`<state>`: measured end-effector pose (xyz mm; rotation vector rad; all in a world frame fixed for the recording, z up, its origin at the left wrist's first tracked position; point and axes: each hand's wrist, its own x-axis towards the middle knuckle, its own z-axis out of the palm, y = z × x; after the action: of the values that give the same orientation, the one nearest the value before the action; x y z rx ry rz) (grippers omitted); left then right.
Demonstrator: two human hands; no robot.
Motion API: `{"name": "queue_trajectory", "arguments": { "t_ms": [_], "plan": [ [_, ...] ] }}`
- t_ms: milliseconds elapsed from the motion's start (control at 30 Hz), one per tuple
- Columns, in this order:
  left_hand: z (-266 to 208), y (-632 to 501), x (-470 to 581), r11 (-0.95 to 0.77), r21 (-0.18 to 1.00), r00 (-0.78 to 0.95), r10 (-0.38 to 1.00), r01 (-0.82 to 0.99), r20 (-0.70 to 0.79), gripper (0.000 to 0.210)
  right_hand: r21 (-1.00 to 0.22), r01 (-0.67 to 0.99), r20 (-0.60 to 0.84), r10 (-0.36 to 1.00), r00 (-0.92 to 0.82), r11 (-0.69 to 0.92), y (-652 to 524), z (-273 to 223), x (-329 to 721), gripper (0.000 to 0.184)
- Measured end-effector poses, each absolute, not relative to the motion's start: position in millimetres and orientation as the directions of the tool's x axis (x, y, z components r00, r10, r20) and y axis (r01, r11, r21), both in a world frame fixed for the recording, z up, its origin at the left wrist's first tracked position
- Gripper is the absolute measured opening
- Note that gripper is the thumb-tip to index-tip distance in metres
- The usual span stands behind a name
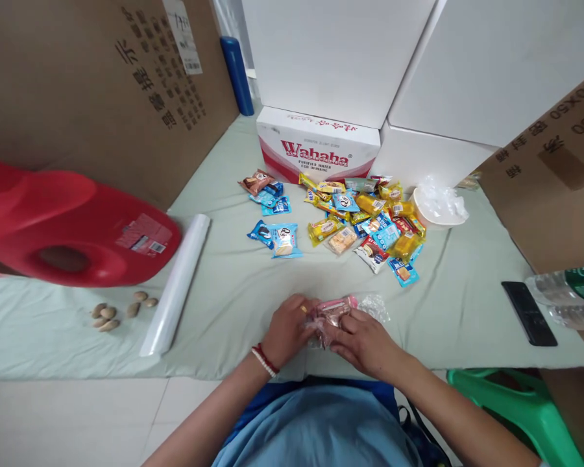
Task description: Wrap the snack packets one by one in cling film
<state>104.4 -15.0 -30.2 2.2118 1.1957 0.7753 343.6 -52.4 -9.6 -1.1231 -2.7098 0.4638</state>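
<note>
At the table's front edge, my left hand pinches the left side of a clear plastic wrapping. Inside it lies a pinkish-brown snack packet. My right hand presses its fingers on the packet's right side, and loose clear plastic sticks out beyond the knuckles. Some fingertips are hidden by the plastic. Farther back lies a loose pile of wrapped snacks in yellow, blue and red. To its left are a blue snack packet and a brown snack packet among a few others.
A white bowl with crumpled clear bags stands behind the pile. A red jug, a white plastic roll and several brown nuts or stones lie left. A black phone and plastic bottles lie right. Boxes line the back.
</note>
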Motion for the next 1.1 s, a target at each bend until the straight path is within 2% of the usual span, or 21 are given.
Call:
{"name": "queue_trajectory", "arguments": {
  "t_ms": [67,133,200,267,333,400,433,500,533,567,600,667,733,800,867,900,1000,1067,1100],
  "plan": [
    [-21.3,-20.7,89.0,-0.569,0.658,0.473,0.810,0.494,0.345,0.019,-0.310,0.667,0.040,0.711,-0.702,0.677,-50.0,-12.3,342.1,0.048],
    [-10.4,-29.9,71.5,-0.608,0.663,0.514,0.774,0.437,0.371,0.025,-0.310,0.656,0.056,0.702,-0.710,0.688,-46.4,-14.2,341.1,0.047],
    [0.8,-42.8,51.7,-0.592,0.697,0.625,0.735,0.405,0.262,0.030,-0.338,0.635,0.089,0.695,-0.714,0.695,-43.4,-16.1,340.6,0.044],
    [11.0,-57.5,30.9,-0.524,0.746,0.728,0.681,0.410,0.078,0.029,-0.359,0.624,0.124,0.698,-0.705,0.694,-41.8,-17.6,340.3,0.041],
    [19.4,-69.7,13.3,-0.415,0.806,0.753,0.656,0.423,-0.058,0.026,-0.363,0.625,0.143,0.704,-0.696,0.692,-41.5,-18.5,339.6,0.038],
    [24.2,-74.7,5.0,-0.280,0.862,0.673,0.734,0.423,-0.092,0.024,-0.355,0.627,0.146,0.704,-0.695,0.693,-42.2,-18.6,338.6,0.038],
    [24.5,-73.8,6.0,-0.207,0.876,0.560,0.824,0.437,-0.085,0.023,-0.350,0.629,0.144,0.703,-0.696,0.694,-42.8,-18.4,338.0,0.038],
    [20.5,-65.7,19.3,-0.042,0.871,0.208,0.976,0.489,-0.069,0.025,-0.337,0.637,0.147,0.707,-0.692,0.694,-44.3,-17.7,336.8,0.039],
    [16.4,-59.4,30.5,0.053,0.854,0.019,0.997,0.517,-0.073,0.029,-0.328,0.644,0.148,0.711,-0.688,0.691,-45.2,-17.2,336.1,0.039],
    [11.6,-52.6,43.5,0.133,0.835,-0.089,0.991,0.534,-0.101,0.038,-0.316,0.653,0.149,0.715,-0.683,0.689,-46.1,-16.7,335.5,0.040],
    [6.6,-46.0,56.8,0.178,0.818,-0.096,0.984,0.547,-0.151,0.049,-0.303,0.662,0.147,0.720,-0.678,0.685,-47.1,-16.1,335.0,0.041],
    [-2.4,-35.6,80.0,0.215,0.755,0.013,0.959,0.619,-0.283,0.060,-0.278,0.684,0.140,0.733,-0.666,0.675,-49.4,-15.1,334.2,0.044],
    [-9.3,-31.9,92.4,0.189,0.680,0.132,0.911,0.708,-0.390,0.054,-0.272,0.698,0.131,0.744,-0.655,0.663,-51.8,-15.1,334.4,0.046],
    [-15.2,-34.8,92.7,0.173,0.629,0.159,0.886,0.758,-0.436,0.044,-0.304,0.695,0.137,0.752,-0.645,0.652,-53.9,-16.5,335.4,0.047],
    [-21.2,-42.2,85.0,0.174,0.601,0.100,0.914,0.780,-0.394,0.043,-0.367,0.677,0.170,0.762,-0.625,0.638,-55.1,-19.2,337.0,0.052],
    [-24.2,-46.6,80.4,0.150,0.586,0.063,0.943,0.796,-0.327,0.042,-0.404,0.668,0.190,0.771,-0.608,0.626,-55.2,-20.6,337.7,0.054],
    [-29.9,-59.0,71.6,-0.085,0.474,0.056,0.996,0.876,0.075,0.036,-0.497,0.637,0.230,0.798,-0.557,0.589,-53.0,-22.1,338.6,0.053],
    [-29.4,-64.3,72.4,-0.289,0.340,0.170,0.925,0.895,0.341,0.036,-0.532,0.628,0.216,0.808,-0.548,0.568,-50.6,-20.4,337.8,0.051],
    [-28.0,-65.9,74.6,-0.392,0.283,0.256,0.872,0.875,0.417,0.040,-0.540,0.629,0.202,0.812,-0.548,0.559,-49.6,-19.1,337.2,0.051]
  ]
}}
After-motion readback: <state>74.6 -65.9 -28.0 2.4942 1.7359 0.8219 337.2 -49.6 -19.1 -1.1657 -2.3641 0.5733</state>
